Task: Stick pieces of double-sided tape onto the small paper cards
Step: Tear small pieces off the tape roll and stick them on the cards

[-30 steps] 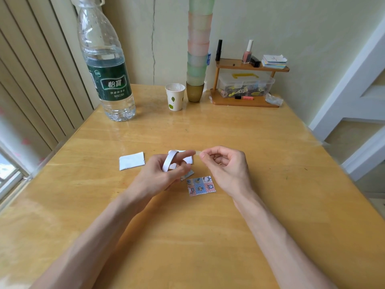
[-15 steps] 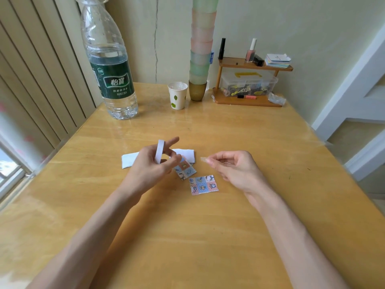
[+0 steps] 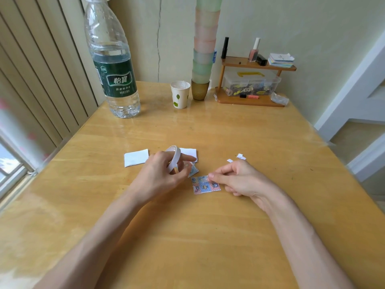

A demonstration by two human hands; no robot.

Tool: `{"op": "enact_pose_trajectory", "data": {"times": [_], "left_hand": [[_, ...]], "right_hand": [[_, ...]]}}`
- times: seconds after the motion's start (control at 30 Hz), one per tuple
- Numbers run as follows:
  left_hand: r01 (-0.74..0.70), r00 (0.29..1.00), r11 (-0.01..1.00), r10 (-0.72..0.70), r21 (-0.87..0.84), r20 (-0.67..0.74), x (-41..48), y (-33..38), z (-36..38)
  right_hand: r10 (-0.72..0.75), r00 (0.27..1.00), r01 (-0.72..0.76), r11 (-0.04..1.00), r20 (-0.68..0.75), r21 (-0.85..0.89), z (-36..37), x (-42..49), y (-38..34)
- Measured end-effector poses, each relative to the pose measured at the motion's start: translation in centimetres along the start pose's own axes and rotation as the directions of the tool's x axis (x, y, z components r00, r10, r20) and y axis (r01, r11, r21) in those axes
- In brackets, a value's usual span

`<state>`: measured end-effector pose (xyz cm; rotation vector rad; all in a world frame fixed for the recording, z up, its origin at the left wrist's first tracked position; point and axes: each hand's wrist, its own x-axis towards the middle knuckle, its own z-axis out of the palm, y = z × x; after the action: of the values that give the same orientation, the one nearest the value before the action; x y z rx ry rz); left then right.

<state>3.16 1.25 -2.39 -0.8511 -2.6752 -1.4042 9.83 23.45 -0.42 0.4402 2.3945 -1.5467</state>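
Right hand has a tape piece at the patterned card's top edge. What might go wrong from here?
1. The tape piece pinched by the right hand sits near the top edge of the patterned card; it may overhang and stick to the table.
2. Nothing pins that card: the left hand holds the tape roll, so the card may lift with the sticky fingertips.
3. The second patterned card lies partly under the left hand and could get dragged.

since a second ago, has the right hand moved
Yes: the right hand has dropped toward the patterned card, its fingertips now on the card's far edge instead of beyond it.
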Motion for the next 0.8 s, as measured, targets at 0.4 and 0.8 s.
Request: {"op": "enact_pose_trajectory", "data": {"times": [0.4, 0.8], "left_hand": [[-0.063, 0.997, 0.982, 0.052, 0.176, 0.064, -0.19, -0.81, 0.22], [-0.098, 0.991, 0.985, 0.084, 0.144, 0.100, -0.30, -0.59, 0.23]], "right_hand": [[0.011, 1.000, -0.012, 0.998, -0.017, -0.065, 0.38, -0.28, -0.38], [0.000, 0.999, -0.004, 0.994, -0.043, -0.110, 0.53, -0.26, -0.53]]}}
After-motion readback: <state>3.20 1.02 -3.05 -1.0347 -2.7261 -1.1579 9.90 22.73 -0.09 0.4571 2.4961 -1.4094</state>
